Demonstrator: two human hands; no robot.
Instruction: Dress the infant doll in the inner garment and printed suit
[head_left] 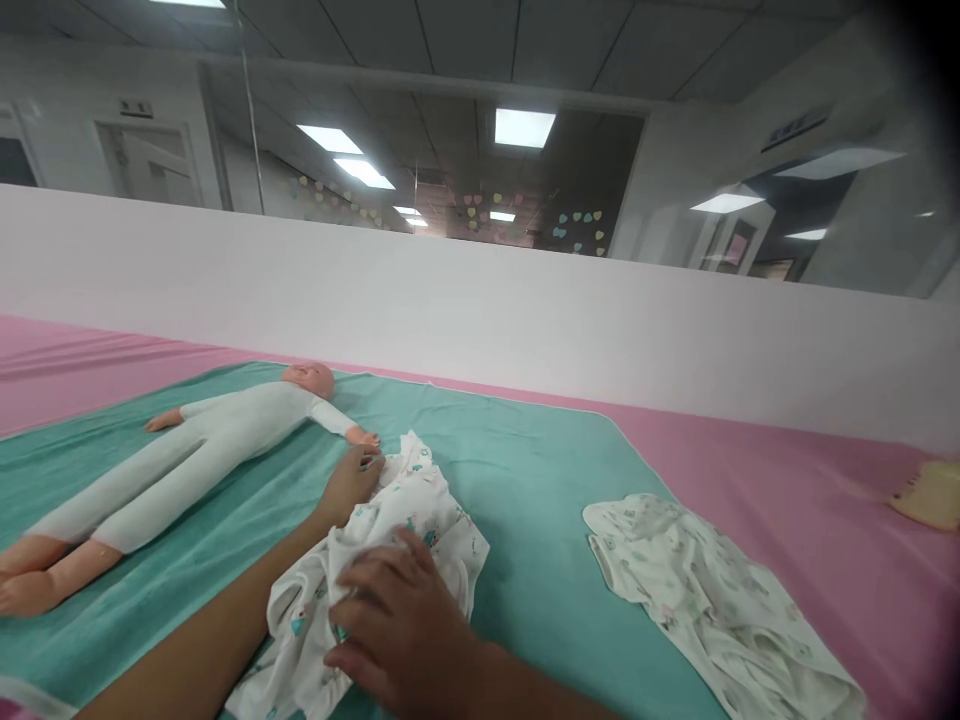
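A baby doll (247, 425) in a white bodysuit lies on its back at the left, arms spread. My left hand (356, 483) is beside the doll's near hand (362, 437), its fingers curled at the edge of a crumpled white baby garment (420, 495) with a small teal print. Part of that hand is hidden by the cloth. Over the lower part of the same garment is my right hand (409, 615), slightly blurred, with its fingers bent and apart. It appears to rest on the fabric without gripping it.
A second printed baby garment (697, 570) lies rumpled at the right. Beneath everything is a teal blanket (532, 460) on a pink sheet (750, 450). A low white wall (480, 310) with glass above it runs behind. A yellowish object (930, 495) sits at the far right.
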